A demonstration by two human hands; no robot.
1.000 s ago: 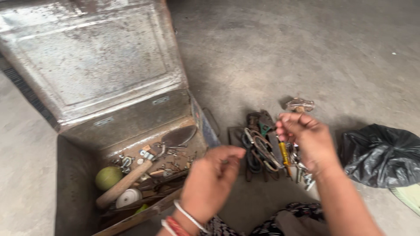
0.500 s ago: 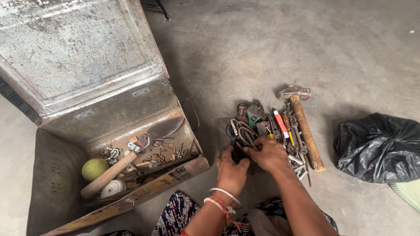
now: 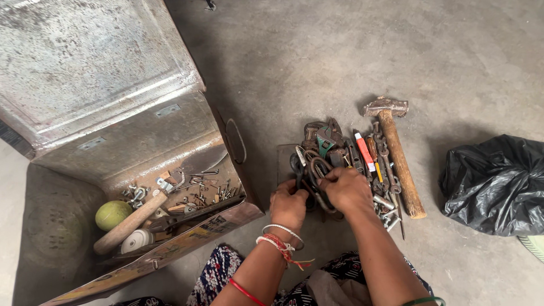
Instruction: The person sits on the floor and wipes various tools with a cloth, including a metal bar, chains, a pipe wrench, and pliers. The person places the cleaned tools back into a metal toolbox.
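Note:
A heap of rusty tools [image 3: 334,150] lies on the concrete floor: pliers, wrenches, screwdrivers and scissors-like loops. My left hand [image 3: 288,205] and my right hand [image 3: 347,190] both rest on the near edge of the heap, fingers curled around dark rusty metal pieces there. Which piece each hand grips is hidden by the fingers. A hammer [image 3: 396,154] with a wooden handle lies along the right side of the heap.
An open metal toolbox [image 3: 130,136] stands at left, lid up, holding a green ball [image 3: 112,215], a wooden handle [image 3: 131,221], a white roll and several screws. A black plastic bag [image 3: 496,184] sits at right. My patterned clothing shows at the bottom.
My hands came down from mid-air onto the tool heap and closed on pieces there. The view shifted, so the box and tools now sit higher in the frame.

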